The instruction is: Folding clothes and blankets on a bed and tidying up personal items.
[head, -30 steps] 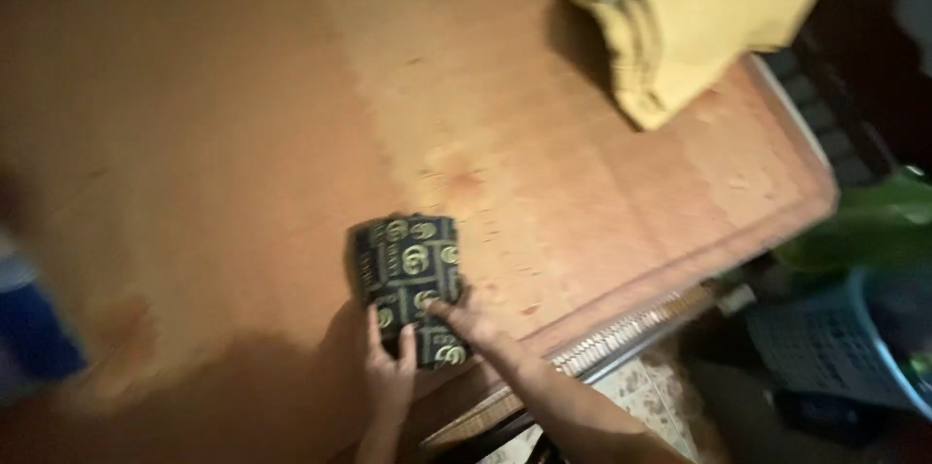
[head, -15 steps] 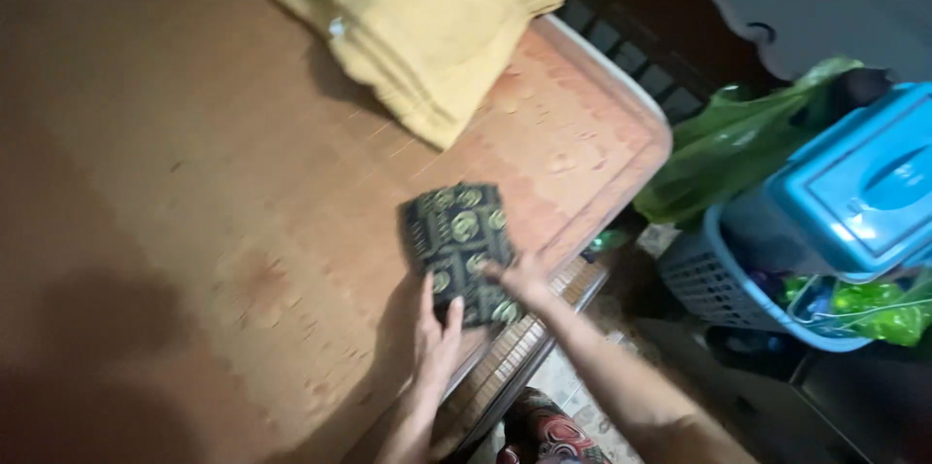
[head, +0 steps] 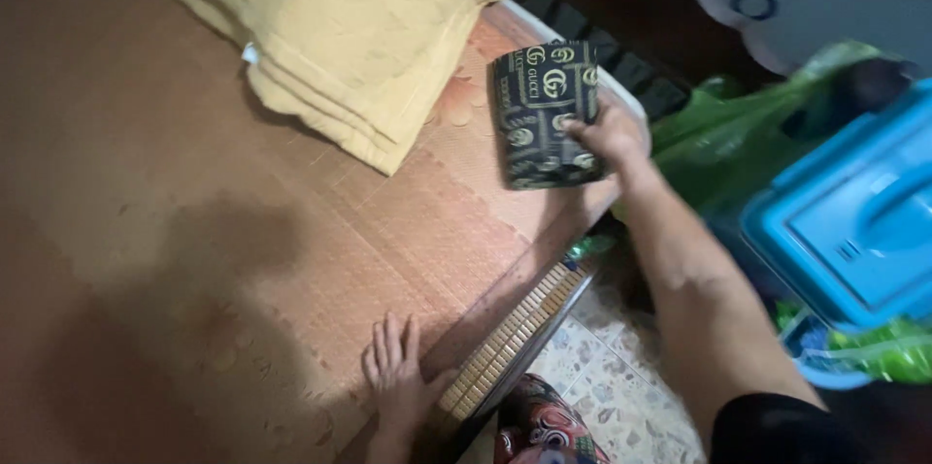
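The right hand grips only one edge of the folded dark patterned cloth near the bed's corner, beside the yellow blanket, so it may unfold or slide off, while the left hand lies flat, fingers spread, on the mat.

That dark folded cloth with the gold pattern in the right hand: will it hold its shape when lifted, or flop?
The folded cloth looks soft, so it would probably sag or unfold if gripped by one edge; the right hand holds it at one side. It seems light, carried one-handed. It is flat, so unlikely to roll on the mat.
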